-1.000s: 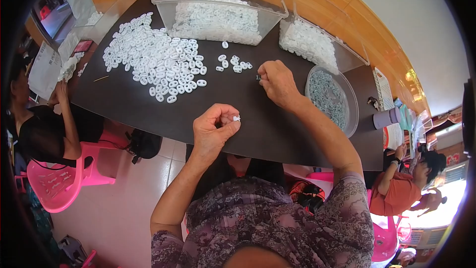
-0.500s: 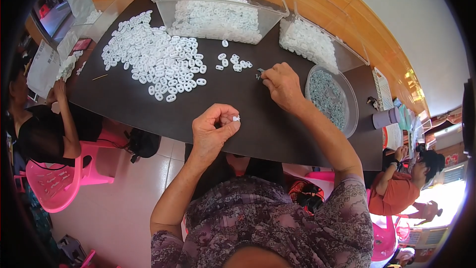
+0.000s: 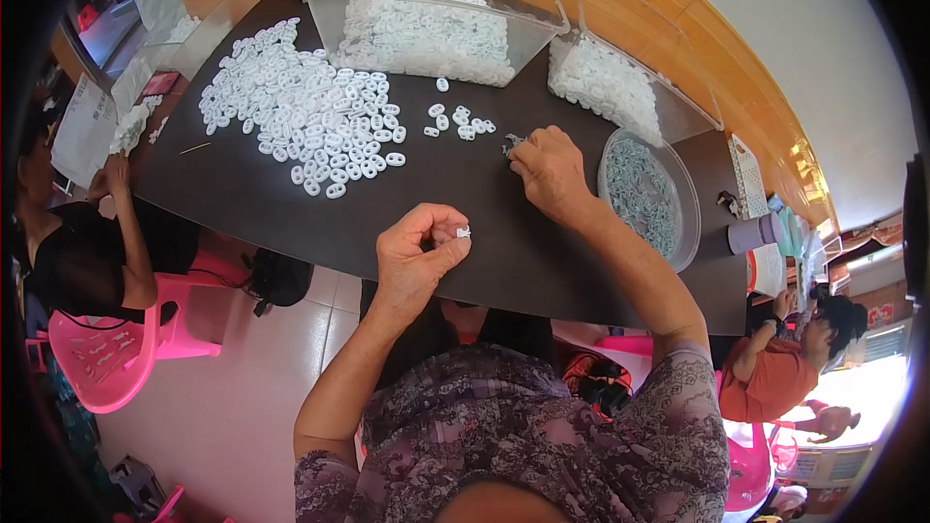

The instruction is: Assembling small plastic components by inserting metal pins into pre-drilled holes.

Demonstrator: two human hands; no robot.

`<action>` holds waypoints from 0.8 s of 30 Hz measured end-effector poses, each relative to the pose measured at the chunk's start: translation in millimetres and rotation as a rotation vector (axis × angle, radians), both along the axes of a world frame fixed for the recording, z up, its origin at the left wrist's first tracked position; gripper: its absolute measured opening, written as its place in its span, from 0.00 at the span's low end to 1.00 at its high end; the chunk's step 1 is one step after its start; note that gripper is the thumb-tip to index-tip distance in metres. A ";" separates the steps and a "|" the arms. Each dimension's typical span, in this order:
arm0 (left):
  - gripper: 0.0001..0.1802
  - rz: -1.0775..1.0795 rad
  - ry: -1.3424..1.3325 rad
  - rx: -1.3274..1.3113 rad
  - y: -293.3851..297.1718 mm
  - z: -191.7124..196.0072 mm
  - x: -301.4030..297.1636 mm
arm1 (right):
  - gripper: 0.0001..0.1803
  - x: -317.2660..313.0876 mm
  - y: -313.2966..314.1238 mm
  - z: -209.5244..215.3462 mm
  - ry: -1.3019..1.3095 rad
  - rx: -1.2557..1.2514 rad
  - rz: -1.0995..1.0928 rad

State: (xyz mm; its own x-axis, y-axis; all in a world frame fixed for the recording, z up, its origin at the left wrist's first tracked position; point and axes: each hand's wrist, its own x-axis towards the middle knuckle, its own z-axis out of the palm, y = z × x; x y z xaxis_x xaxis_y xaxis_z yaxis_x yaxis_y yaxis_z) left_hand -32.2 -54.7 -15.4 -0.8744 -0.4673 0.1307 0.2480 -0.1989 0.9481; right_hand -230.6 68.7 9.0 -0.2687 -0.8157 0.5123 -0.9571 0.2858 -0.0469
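Note:
Between the thumb and fingers of my left hand is a small white plastic piece, held above the near part of the dark table. My right hand is farther forward and to the right, fingers bent down at a few small grey-green pieces on the tabletop. Its fingertips partly cover them, so whether one is pinched is hidden. Several white oval two-holed pieces lie in a loose group left of that hand. A round clear tub of similar grey-green pieces stands right of my right forearm.
A large heap of white oval pieces covers the table's left part. Two clear bins, one at the back and one at back right, hold white pieces. A lidded cup stands at right. Other people sit at left and right.
My right hand has shifted very slightly at the small grey-green pieces, and more of them show beside its fingertips. My left hand keeps its hold on the white piece, almost still.

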 end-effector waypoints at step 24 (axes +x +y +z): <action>0.06 0.100 0.037 0.180 7.7 17.9 11.8 | 0.06 80.6 9.1 38.1 -0.970 -0.112 0.075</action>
State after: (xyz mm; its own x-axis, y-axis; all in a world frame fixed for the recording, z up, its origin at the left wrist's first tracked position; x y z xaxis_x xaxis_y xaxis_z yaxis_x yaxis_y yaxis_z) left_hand -20.4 -47.0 2.5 -0.8187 -0.5701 0.0679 0.3086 -0.3373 0.8894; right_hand -149.9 77.8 47.2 -0.5636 -0.8080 0.1719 -0.5043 0.1716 -0.8463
